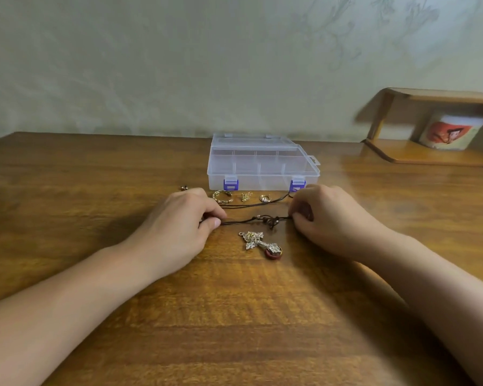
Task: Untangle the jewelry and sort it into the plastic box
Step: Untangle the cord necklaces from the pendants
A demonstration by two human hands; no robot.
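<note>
Box: the plastic box (262, 165) is sitting on the table (234, 316) with its lid down, the two purple clasps (231, 184) facing the person.
Cord: a dark cord (251, 220) with a few small beads knotted on it is lying on the near side of the box, stretching left to right between the two hands; a second run of it is curving up toward the box's right clasp.
Left hand: the left hand (179, 227) is resting on the table near the box's left front corner, thumb and fingers curling to pinch the left end of the cord.
Right hand: the right hand (326, 218) is lying just in front of the box's right clasp, fingers curling round the cord's right end; the hands are apart, with the cord between them.
Pendant: a cross pendant (258, 242) with a red piece at its foot is lying nearer the person than the cord, straight out from the box's front.
Small pieces: a gold ring (222, 196), a small gold charm (246, 196) and a gold hoop (265, 198) are lying in a row just in front of the box; a dark stud (183, 188) is sitting off its left front corner.
Edges: the box is standing close to the table's far edge, by the wall.
Open room: bare wood is showing left of the box and on the near side, between the forearms.
Shelf: a wooden shelf (430, 154) holding a mug (452, 132) is standing well to the right of the box.
</note>
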